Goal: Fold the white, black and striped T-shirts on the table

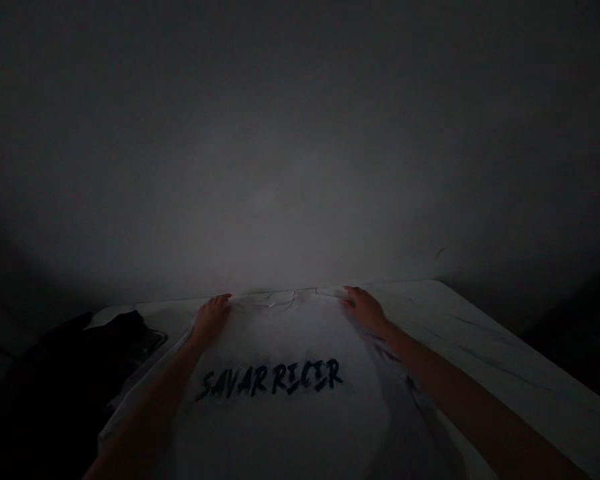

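Note:
A white T-shirt [280, 337] lies spread out, with dark brush-style lettering across it and its neckline at the far end. Creases show around the collar. My left hand [213, 317] is at the shirt's far left shoulder, fingers closed on the cloth. At the opposite shoulder, my right hand [366, 309] grips the fabric, thumb and fingers pointing inward. Dim light blurs the detail of the fingertips. Both forearms reach forward along the sides of the shirt.
The shirt rests on a white, grey-veined table [485, 340] whose far edge meets a plain wall [280, 167]. Dark clothing [105, 353] is heaped at the left side. The table's right edge slants toward me, with deep shadow beyond it.

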`<state>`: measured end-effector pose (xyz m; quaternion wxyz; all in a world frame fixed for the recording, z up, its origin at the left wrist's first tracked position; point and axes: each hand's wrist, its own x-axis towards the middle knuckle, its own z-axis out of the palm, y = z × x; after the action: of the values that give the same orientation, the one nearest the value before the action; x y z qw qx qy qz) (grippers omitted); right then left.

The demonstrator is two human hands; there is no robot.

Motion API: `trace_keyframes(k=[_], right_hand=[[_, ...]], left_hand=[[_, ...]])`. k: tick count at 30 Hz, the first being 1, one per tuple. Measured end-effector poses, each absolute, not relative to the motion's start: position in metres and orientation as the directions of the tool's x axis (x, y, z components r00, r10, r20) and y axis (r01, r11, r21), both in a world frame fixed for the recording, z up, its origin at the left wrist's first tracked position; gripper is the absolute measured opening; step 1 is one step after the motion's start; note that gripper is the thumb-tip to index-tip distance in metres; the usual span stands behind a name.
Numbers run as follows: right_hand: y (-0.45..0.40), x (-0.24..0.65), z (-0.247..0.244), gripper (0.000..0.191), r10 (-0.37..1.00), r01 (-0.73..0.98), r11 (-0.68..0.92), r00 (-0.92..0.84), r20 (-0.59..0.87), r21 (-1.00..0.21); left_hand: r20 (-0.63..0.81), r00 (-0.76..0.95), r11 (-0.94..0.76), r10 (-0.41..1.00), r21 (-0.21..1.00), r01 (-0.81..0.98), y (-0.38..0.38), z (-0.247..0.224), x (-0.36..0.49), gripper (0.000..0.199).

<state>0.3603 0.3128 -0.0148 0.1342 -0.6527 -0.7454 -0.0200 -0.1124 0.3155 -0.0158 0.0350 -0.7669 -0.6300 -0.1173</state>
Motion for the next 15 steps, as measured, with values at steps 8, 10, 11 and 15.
trace_keyframes(k=[8,10,11,15], right_hand=[[0.278,0.42,0.0,0.014,0.996,0.972,0.052,-0.034,0.081,-0.227],[0.278,0.422,0.005,0.012,0.989,0.98,0.07,-0.045,0.139,-0.184],[0.28,0.422,0.008,0.011,0.987,0.985,0.07,-0.046,0.153,-0.158],[0.287,0.406,0.022,0.01,0.98,0.995,0.046,-0.028,0.198,-0.087]], left_hand=[[0.159,-0.145,0.117,0.977,0.176,0.977,0.314,0.003,-0.099,0.033],[0.194,-0.163,0.125,0.967,0.195,0.973,0.311,0.005,-0.09,0.032],[0.214,-0.174,0.133,0.961,0.195,0.972,0.309,0.007,-0.086,0.032],[0.321,-0.181,0.154,0.93,0.106,0.982,0.296,0.014,-0.065,0.032]])
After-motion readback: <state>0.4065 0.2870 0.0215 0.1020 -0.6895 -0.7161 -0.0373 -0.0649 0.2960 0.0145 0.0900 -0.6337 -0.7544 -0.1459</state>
